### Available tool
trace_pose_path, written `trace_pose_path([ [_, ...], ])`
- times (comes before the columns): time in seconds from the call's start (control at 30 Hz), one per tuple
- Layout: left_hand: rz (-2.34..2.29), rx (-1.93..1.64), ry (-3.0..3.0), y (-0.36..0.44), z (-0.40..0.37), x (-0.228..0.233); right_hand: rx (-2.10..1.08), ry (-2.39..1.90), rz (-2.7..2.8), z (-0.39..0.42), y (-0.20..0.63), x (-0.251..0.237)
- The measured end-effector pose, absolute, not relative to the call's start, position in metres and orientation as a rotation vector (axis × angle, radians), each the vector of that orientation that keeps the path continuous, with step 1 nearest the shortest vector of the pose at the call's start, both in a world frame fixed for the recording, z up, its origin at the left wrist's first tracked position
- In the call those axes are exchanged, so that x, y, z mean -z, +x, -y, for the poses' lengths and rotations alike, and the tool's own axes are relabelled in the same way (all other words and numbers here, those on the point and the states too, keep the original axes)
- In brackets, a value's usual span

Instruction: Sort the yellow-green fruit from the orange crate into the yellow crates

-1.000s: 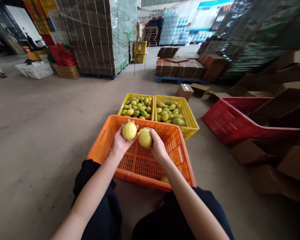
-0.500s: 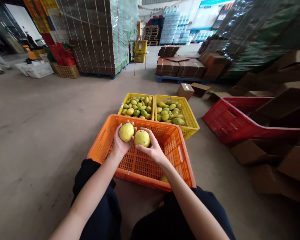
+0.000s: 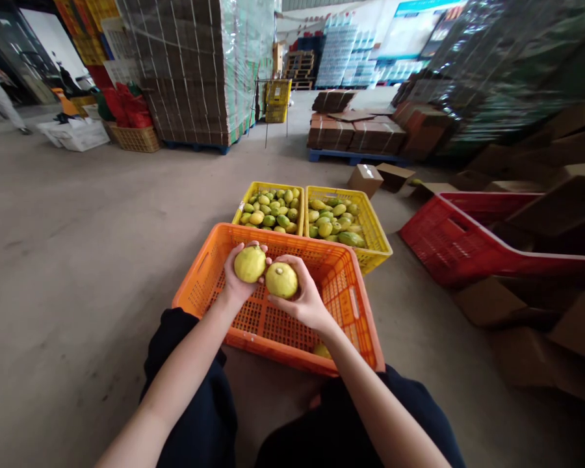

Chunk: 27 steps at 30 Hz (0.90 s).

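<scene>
Fingers of the left hand (image 3: 236,283) wrap one yellow fruit (image 3: 249,263) above the orange crate (image 3: 199,286); touching it at four o'clock, a second fruit (image 3: 281,279) sits grasped in the right hand (image 3: 305,302). Two yellow crates (image 3: 377,244) of fruit stand at twelve o'clock.

A warehouse: wrapped carton pallets (image 3: 199,71), fruit crates (image 3: 344,224), concrete floor (image 3: 78,214).

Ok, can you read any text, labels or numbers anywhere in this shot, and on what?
None is readable.
Blue-and-white banner on the back wall: print blurred.
White label on the small cardboard box: too small.
Orange crate, both yellow crates, and the fruits in the left hand and right hand: no markings visible.
</scene>
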<state>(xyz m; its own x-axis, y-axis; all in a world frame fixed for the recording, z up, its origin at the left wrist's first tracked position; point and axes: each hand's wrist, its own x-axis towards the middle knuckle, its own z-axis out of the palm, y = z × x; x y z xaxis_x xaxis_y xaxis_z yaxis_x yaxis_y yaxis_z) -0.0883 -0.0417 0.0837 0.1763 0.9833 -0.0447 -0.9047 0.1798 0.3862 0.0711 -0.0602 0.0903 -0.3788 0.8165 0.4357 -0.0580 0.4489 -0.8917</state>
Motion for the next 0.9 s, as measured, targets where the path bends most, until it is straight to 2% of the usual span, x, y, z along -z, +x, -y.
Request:
trace_pose_path([
  [0.73,-0.39,-1.378,0.225,-0.087,0.037,-0.079,-1.128,-0.845,1.67,0.063,0.063,-0.08],
  [0.9,-0.423,-1.376,0.177,-0.091,0.035,-0.078,-1.292,-0.867,1.579,0.066,0.06,-0.079],
])
